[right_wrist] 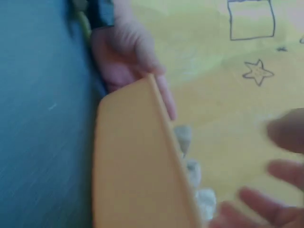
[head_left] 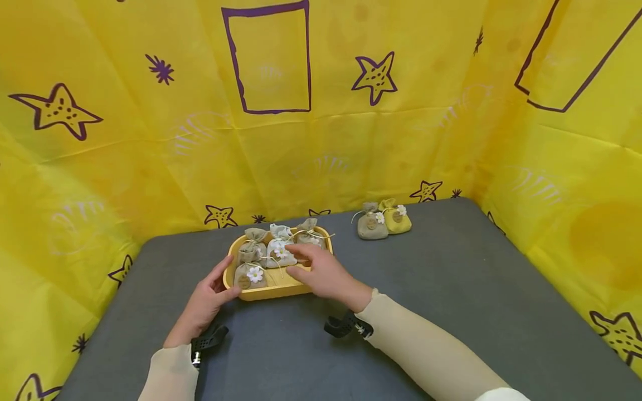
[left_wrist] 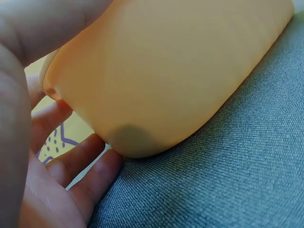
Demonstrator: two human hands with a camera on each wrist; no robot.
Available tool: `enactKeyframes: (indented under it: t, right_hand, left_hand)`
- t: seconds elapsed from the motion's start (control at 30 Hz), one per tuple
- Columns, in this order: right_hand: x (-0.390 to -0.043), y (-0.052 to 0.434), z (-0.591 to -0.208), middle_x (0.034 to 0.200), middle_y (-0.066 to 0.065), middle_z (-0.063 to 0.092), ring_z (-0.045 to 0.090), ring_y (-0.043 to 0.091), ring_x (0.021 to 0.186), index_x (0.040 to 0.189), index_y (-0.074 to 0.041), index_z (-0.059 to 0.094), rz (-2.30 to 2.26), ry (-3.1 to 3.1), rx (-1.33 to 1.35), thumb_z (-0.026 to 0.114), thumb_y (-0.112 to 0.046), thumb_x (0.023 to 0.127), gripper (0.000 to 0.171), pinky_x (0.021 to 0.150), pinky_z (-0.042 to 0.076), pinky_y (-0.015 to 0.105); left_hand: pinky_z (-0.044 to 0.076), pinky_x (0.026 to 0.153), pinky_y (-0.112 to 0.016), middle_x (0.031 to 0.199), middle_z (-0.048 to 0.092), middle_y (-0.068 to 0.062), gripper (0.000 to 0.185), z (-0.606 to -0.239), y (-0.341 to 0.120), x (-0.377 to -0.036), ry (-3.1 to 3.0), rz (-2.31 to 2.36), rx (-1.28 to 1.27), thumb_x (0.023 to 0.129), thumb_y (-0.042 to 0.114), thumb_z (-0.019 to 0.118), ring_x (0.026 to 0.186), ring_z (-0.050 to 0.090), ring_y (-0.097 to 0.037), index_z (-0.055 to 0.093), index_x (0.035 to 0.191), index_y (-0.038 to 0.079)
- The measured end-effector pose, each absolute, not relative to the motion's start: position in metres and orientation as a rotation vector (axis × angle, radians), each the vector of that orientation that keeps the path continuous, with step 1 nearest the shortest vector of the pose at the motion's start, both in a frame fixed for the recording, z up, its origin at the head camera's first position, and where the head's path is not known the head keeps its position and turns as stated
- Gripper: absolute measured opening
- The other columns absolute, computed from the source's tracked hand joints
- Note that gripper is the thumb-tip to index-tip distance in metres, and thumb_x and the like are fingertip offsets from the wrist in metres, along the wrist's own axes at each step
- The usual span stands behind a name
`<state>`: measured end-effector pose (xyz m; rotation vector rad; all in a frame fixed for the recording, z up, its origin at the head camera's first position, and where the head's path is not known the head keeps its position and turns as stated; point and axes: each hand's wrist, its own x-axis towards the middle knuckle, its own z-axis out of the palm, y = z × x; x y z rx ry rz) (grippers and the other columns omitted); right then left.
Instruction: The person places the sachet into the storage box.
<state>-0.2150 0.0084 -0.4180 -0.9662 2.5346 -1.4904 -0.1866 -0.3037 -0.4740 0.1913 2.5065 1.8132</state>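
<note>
My left hand (head_left: 204, 301) grips the left end of a yellow-orange tray (head_left: 276, 292). The left wrist view shows its fingers (left_wrist: 90, 159) against the tray's rounded end, with the thumb along the near side. Inside the tray sit small drawstring pouches: a grey-brown one (head_left: 244, 278) with a white flower at front left, another (head_left: 256, 236) behind it, a pale blue one (head_left: 273, 260) in the middle and a brownish one (head_left: 307, 225) at back right. Over the tray's right part, my right hand (head_left: 326, 274) has its fingers spread apart, close to the pale blue pouch, holding nothing visible.
A grey-brown pouch (head_left: 372, 229) and a yellow pouch (head_left: 399, 224) stand together on the grey table (head_left: 431, 289), right of the tray near the back edge. Yellow patterned cloth (head_left: 331, 139) surrounds the table at the back and sides.
</note>
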Motion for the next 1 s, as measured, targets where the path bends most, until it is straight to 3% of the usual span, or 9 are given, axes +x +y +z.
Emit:
enactKeyframes:
  t: [0.2,0.3,0.47,0.6,0.7,0.77,0.87,1.0]
  right_hand:
    - [-0.208,0.083,-0.443,0.129,0.026,0.058,0.054,0.044,0.120,0.134,0.009,0.054,-2.134,2.211,-0.870,0.062,0.001,0.095,0.041,0.095,0.050,0.044]
    - [-0.205,0.137,-0.458,0.129,0.023,0.059,0.054,0.045,0.120,0.135,0.011,0.050,-2.265,2.021,-0.689,0.058,-0.001,0.098,0.039,0.093,0.051,0.048]
    - [-0.206,0.238,-0.475,0.138,0.016,0.048,0.049,0.038,0.127,0.141,-0.007,0.048,-2.306,1.748,-0.431,0.042,-0.012,0.108,0.034,0.098,0.048,0.047]
    - [-0.212,0.298,-0.483,0.155,0.025,0.016,0.039,0.038,0.136,0.147,-0.016,0.041,-2.386,1.454,-0.403,0.027,-0.016,0.111,0.038,0.106,0.039,0.050]
    - [-0.223,0.317,-0.485,0.162,0.019,-0.015,0.022,0.040,0.145,0.156,-0.023,0.027,-2.405,1.252,-0.384,0.021,-0.022,0.112,0.044,0.111,0.028,0.055]
    - [-0.232,0.320,-0.485,0.161,0.013,-0.025,0.008,0.041,0.148,0.160,-0.028,0.013,-2.396,1.176,-0.358,0.021,-0.027,0.112,0.049,0.112,0.022,0.058]
    - [-0.247,0.319,-0.483,0.161,0.010,-0.028,-0.004,0.042,0.147,0.160,-0.028,-0.007,-2.391,1.176,-0.318,0.024,-0.031,0.111,0.059,0.112,0.019,0.060]
    - [-0.266,0.314,-0.481,0.162,0.008,-0.027,-0.005,0.040,0.148,0.160,-0.028,-0.012,-2.448,1.204,-0.266,0.030,-0.032,0.111,0.065,0.112,0.018,0.060]
  left_hand:
    - [0.037,0.095,-0.012,0.163,0.018,-0.014,0.085,-0.475,-0.301,-0.188,2.507,1.814,0.205,0.092,0.017,0.074,0.144,0.024,-0.035,0.023,0.160,0.014]
    - [0.037,0.095,-0.013,0.163,0.017,-0.015,0.085,-0.475,-0.298,-0.187,2.500,1.798,0.197,0.093,0.019,0.074,0.145,0.024,-0.035,0.022,0.160,0.014]
    - [0.037,0.095,-0.012,0.163,0.018,-0.015,0.084,-0.478,-0.296,-0.187,2.503,1.795,0.197,0.093,0.019,0.073,0.144,0.024,-0.035,0.023,0.160,0.014]
    - [0.037,0.094,-0.011,0.163,0.017,-0.016,0.085,-0.480,-0.300,-0.187,2.521,1.785,0.200,0.093,0.020,0.073,0.144,0.024,-0.036,0.022,0.160,0.014]
    - [0.036,0.094,-0.010,0.163,0.016,-0.017,0.085,-0.479,-0.303,-0.186,2.533,1.776,0.191,0.093,0.019,0.073,0.145,0.022,-0.038,0.021,0.160,0.013]
    - [0.036,0.094,-0.010,0.163,0.016,-0.017,0.085,-0.478,-0.304,-0.186,2.534,1.772,0.187,0.094,0.019,0.073,0.145,0.022,-0.038,0.020,0.160,0.013]
    - [0.036,0.094,-0.010,0.163,0.015,-0.017,0.085,-0.476,-0.303,-0.186,2.532,1.760,0.192,0.094,0.019,0.072,0.145,0.022,-0.038,0.019,0.161,0.013]
    - [0.036,0.094,-0.010,0.163,0.016,-0.017,0.084,-0.474,-0.301,-0.187,2.527,1.766,0.202,0.095,0.018,0.071,0.145,0.022,-0.039,0.019,0.160,0.012]
